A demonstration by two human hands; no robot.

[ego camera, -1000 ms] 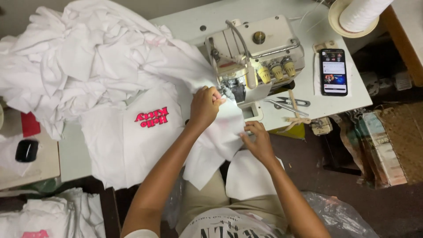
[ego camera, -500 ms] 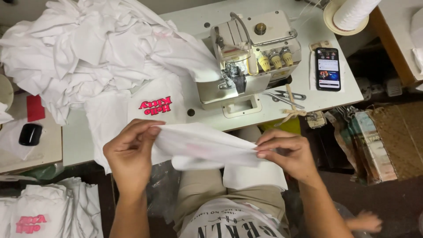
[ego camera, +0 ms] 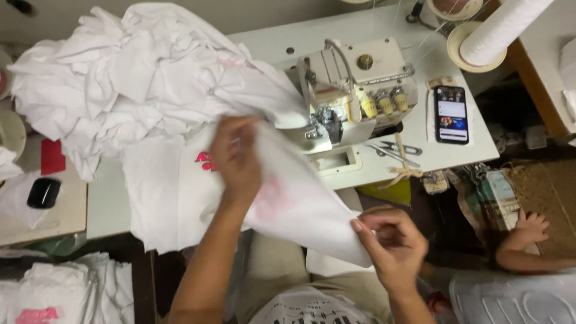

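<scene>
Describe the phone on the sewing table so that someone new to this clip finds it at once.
Start at the cream sewing machine on the white table. Just to its right, below the big thread cone, lies the smartphone, flat and face up. It is the only dark slab with a lit screen; the scissors beside it are thin and metallic.

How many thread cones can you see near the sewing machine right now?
2: a large white cone at the top right on its round base, and another cone just left of it, cut off by the frame edge. More may sit outside view.
</scene>
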